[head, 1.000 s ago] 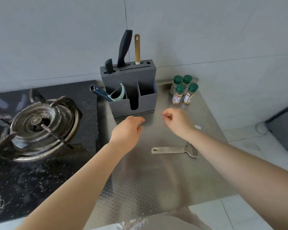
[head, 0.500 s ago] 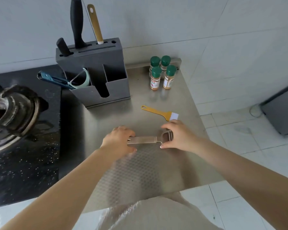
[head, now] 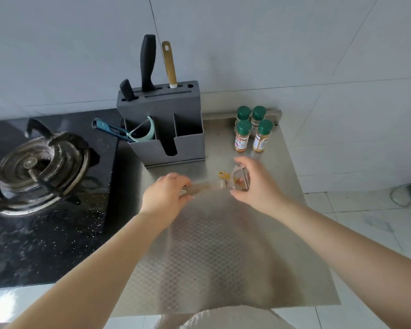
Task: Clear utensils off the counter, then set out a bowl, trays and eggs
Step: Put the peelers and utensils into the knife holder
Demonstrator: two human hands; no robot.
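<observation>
Lifted since half a second ago, the steel peeler hangs blurred above mid-counter, left hand gripping its handle, right hand pinching its head. Patterned steel counter meets black hob; grey-tiled wall behind.

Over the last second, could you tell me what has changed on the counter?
Both hands came down from in front of the utensil holder onto the metal peeler: left hand grips its handle, right hand holds the blade end, seemingly lifting it. The yellow brush, spice jars and knives stayed put.
</observation>
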